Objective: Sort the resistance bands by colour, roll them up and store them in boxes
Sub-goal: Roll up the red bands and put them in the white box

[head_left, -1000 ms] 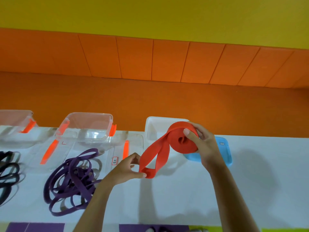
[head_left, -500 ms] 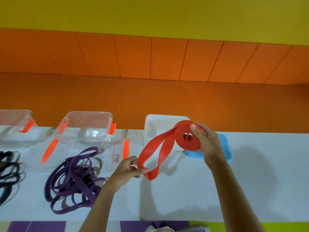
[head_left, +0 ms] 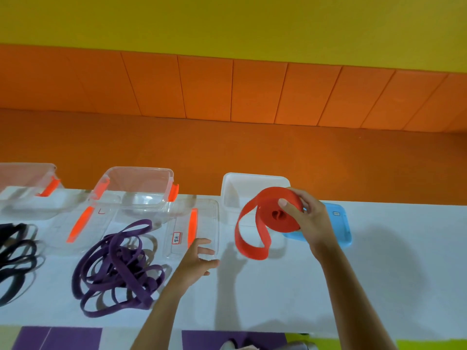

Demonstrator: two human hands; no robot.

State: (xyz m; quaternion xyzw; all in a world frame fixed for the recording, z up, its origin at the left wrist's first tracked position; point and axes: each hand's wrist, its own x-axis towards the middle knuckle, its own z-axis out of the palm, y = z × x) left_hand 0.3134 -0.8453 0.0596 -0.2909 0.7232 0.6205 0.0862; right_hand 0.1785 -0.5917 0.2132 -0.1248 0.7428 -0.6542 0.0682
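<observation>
My right hand (head_left: 307, 221) grips a partly rolled red band (head_left: 267, 215) above the table, thumb on the roll's side, a loose loop hanging below it. My left hand (head_left: 198, 261) hovers open and empty over the table, fingers spread, left of the loop. Behind the roll stands a white box (head_left: 228, 190), with its blue lid (head_left: 340, 228) lying to the right under my right hand. A tangle of purple bands (head_left: 118, 266) lies to the left. Black bands (head_left: 15, 251) lie at the far left edge.
Two clear boxes with orange clasps (head_left: 139, 185) (head_left: 25, 183) stand along the table's back edge. Clear lids (head_left: 194, 228) (head_left: 80, 223) lie flat in front of them. An orange padded bench and wall rise behind the white table (head_left: 379, 286).
My left hand has let go of the red band's loop and pulled back to the left, fingers spread. The loop now hangs free from the roll in my right hand.
</observation>
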